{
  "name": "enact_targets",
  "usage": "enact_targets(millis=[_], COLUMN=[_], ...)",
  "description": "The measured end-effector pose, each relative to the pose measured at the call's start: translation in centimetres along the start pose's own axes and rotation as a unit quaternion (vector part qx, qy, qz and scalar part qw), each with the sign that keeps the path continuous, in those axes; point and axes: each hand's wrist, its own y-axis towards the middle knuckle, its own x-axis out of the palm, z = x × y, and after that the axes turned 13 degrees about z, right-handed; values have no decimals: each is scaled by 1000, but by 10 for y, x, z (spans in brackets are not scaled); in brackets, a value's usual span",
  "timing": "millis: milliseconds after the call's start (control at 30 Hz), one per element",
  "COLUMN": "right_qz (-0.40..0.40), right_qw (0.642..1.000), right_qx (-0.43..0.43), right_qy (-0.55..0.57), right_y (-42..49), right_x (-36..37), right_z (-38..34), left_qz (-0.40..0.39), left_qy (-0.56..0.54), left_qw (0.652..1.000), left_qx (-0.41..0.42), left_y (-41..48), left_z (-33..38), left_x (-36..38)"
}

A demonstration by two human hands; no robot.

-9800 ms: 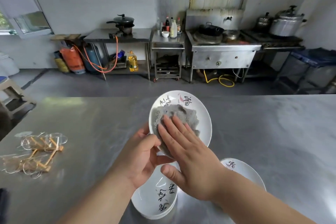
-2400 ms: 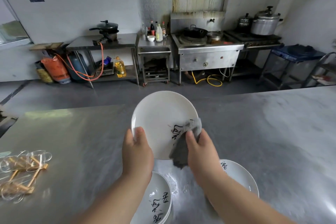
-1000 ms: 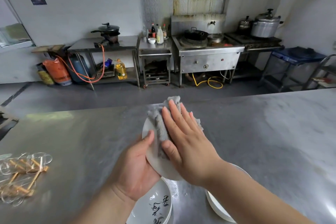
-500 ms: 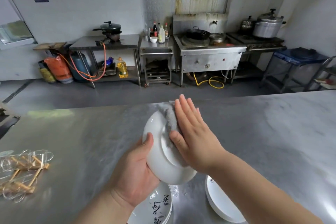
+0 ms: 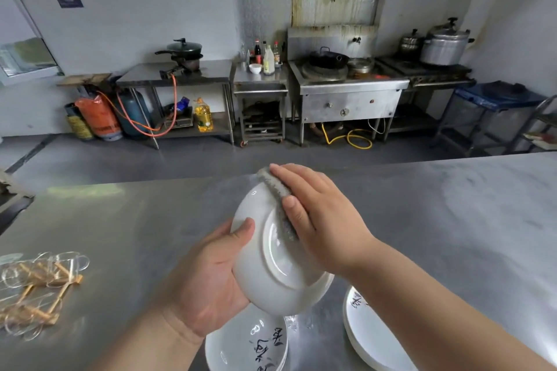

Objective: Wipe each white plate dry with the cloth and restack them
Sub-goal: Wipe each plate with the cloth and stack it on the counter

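Left hand (image 5: 208,277) grips white plate (image 5: 265,268) by its rim, underside up, tilted, held above the steel surface (image 5: 437,220). Right hand (image 5: 319,220), fingers flat, presses grey cloth (image 5: 278,199) onto the plate's back. Plate stack (image 5: 241,343) below, second stack (image 5: 367,337) to its right.
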Motion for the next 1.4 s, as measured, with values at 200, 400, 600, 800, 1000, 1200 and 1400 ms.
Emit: enact_targets(millis=[200, 400, 600, 800, 1000, 1200, 1400], right_qz=[-66, 22, 203, 28, 51, 105, 14], right_qw=[993, 990, 906, 973, 986, 977, 973], right_qx=[-73, 107, 326, 179, 148, 185, 193], right_qy=[-62, 86, 176, 140, 52, 21, 129], right_y=[-18, 6, -52, -4, -20, -47, -11], right_x=[-5, -19, 11, -39, -32, -11, -31], right_z=[-4, 11, 0, 29, 15, 10, 49], left_qz=[12, 44, 31, 58, 73, 102, 52], left_qy=[2, -39, -23, 55, 13, -37, -24], left_qw=[999, 998, 999, 992, 997, 994, 993], left_qx=[-40, 2, -6, -99, -13, -29, -105], left_y=[0, 11, 9, 9, 12, 10, 11], left_z=[0, 14, -10, 2, -10, -36, -23], left_x=[0, 14, 14, 8, 12, 14, 4])
